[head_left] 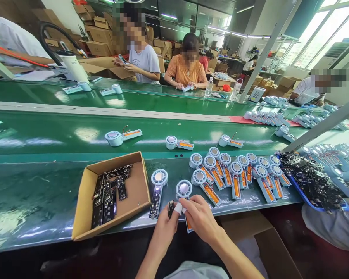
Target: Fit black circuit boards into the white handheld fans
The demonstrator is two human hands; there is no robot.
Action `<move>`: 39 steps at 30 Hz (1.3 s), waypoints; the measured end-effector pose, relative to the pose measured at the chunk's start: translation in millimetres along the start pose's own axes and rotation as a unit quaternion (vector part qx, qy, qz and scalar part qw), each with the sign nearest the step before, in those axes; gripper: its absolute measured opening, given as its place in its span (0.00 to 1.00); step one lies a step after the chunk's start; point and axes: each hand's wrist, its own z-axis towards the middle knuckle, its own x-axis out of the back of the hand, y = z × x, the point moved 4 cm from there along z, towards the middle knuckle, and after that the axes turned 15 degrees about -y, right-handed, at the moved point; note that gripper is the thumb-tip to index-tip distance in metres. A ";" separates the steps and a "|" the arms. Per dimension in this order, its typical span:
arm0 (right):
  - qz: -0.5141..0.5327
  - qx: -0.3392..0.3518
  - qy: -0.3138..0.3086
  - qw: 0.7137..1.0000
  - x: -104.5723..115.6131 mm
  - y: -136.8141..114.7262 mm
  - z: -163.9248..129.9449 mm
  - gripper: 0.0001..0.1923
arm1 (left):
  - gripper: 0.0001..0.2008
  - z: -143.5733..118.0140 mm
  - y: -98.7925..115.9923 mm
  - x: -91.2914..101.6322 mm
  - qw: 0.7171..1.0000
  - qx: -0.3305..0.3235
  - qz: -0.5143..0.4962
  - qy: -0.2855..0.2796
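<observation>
Hands meet over bench edge: left hand (166, 224) pinches black board (170, 208), right hand (198, 217) apparently clamps fan unit (184, 189). Risk: slip, strained wires, part dropped off edge.

Both forearms reach up and forward, converging; the left hand (166, 223) and right hand (200, 217) meet fingertip to fingertip, fingers (178, 208) curled inward, one left fingertip wrapped in white tape
</observation>
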 end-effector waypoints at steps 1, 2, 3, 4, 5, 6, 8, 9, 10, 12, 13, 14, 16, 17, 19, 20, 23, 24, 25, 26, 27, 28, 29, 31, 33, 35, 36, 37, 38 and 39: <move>-0.009 0.001 -0.009 1.000 0.9 -0.8 0.5 0.20 | 0.30 0.4 2.2 -0.5 1.000 -0.003 -0.003 -0.005; -0.010 0.000 -0.015 1.000 2.2 -1.1 1.1 0.19 | 0.30 0.5 3.5 -0.4 1.000 -0.005 -0.007 -0.008; -0.005 -0.002 -0.018 1.000 3.5 -1.0 1.8 0.18 | 0.30 0.4 4.1 0.1 1.000 -0.005 -0.013 -0.009; 0.004 -0.003 -0.019 1.000 4.8 -0.7 2.7 0.18 | 0.29 0.1 4.1 1.0 1.000 -0.004 -0.019 -0.009; 0.012 -0.003 -0.019 1.000 6.0 -0.4 3.5 0.17 | 0.29 -0.2 3.6 1.9 1.000 -0.002 -0.025 -0.009; 0.017 -0.002 -0.021 1.000 7.0 -0.3 4.4 0.16 | 0.29 -0.5 3.1 2.6 0.999 0.000 -0.031 -0.010; 0.011 0.002 -0.022 1.000 8.4 -0.8 5.9 0.15 | 0.27 -1.1 2.3 3.7 0.999 0.001 -0.039 -0.013; -0.001 0.002 -0.023 1.000 8.7 -1.3 6.6 0.15 | 0.26 -1.5 2.3 4.0 0.999 0.001 -0.042 -0.015; -0.016 0.002 -0.022 1.000 8.8 -2.0 7.3 0.14 | 0.25 -2.1 2.5 4.2 0.999 0.000 -0.043 -0.018; -0.048 0.006 -0.016 0.999 8.6 -3.9 8.5 0.11 | 0.23 -3.8 3.1 4.6 0.999 -0.003 -0.041 -0.026; -0.061 0.006 -0.012 0.998 8.3 -4.8 9.2 0.10 | 0.23 -5.0 3.2 5.0 0.999 -0.005 -0.036 -0.029; -0.070 0.006 -0.008 0.998 7.7 -5.5 9.8 0.10 | 0.22 -6.3 2.9 5.6 0.999 -0.007 -0.027 -0.029; -0.076 0.007 -0.001 0.997 6.3 -6.6 10.7 0.10 | 0.22 -9.0 1.3 7.7 1.000 -0.007 0.003 -0.022; -0.074 0.008 0.004 0.997 5.7 -6.9 11.0 0.09 | 0.21 -10.1 0.2 9.1 1.000 -0.008 0.024 -0.014; -0.063 0.009 0.010 0.998 4.4 -6.7 11.2 0.09 | 0.20 -11.7 -1.3 11.8 0.997 -0.013 0.073 0.002; -0.058 0.008 0.012 0.998 3.9 -6.3 11.3 0.09 | 0.20 -12.0 -1.3 12.9 0.995 -0.019 0.098 0.006; -0.051 -0.001 0.008 0.999 3.7 -4.9 11.6 0.09 | 0.21 -12.1 2.0 15.1 0.985 -0.044 0.169 0.010; -0.054 -0.002 0.006 0.999 4.1 -5.0 11.8 0.09 | 0.20 -12.0 3.9 15.4 0.979 -0.053 0.195 0.011; -0.057 -0.003 0.003 0.998 4.6 -5.3 12.0 0.08 | 0.20 -12.0 5.8 15.4 0.973 -0.063 0.221 0.011; -0.062 -0.004 0.000 0.998 5.0 -6.0 12.3 0.08 | 0.19 -12.0 7.6 15.2 0.966 -0.074 0.247 0.011; -0.069 -0.007 -0.005 0.998 5.1 -6.9 12.8 0.08 | 0.18 -12.1 9.0 14.7 0.959 -0.084 0.271 0.011; -0.076 -0.012 -0.011 0.997 4.8 -7.8 13.3 0.08 | 0.17 -12.1 9.9 14.2 0.951 -0.094 0.293 0.010; -0.087 -0.019 -0.019 0.996 4.1 -8.7 13.9 0.08 | 0.16 -12.2 10.3 14.0 0.945 -0.103 0.311 0.010; -0.109 -0.034 -0.032 0.993 2.1 -10.2 15.0 0.08 | 0.14 -12.4 10.4 15.0 0.935 -0.118 0.335 0.012; -0.114 -0.044 -0.042 0.992 1.2 -10.2 15.9 0.08 | 0.12 -12.8 11.2 17.8 0.926 -0.131 0.354 0.008; -0.085 -0.044 -0.048 0.994 3.3 -8.2 16.3 0.08 | 0.12 -13.2 13.7 20.7 0.914 -0.148 0.377 -0.017; -0.061 -0.042 -0.051 0.996 5.7 -6.5 16.4 0.09 | 0.13 -13.5 15.4 21.8 0.907 -0.156 0.390 -0.036; -0.036 -0.036 -0.056 0.997 8.6 -4.5 16.4 0.10 | 0.13 -13.9 17.3 22.5 0.899 -0.163 0.403 -0.054; -0.014 -0.027 -0.063 0.998 11.6 -2.6 16.4 0.13 | 0.13 -14.2 19.1 23.1 0.892 -0.170 0.414 -0.071; 0.005 -0.016 -0.072 0.997 14.2 -0.9 16.4 0.15 | 0.13 -14.4 20.7 23.5 0.886 -0.174 0.423 -0.083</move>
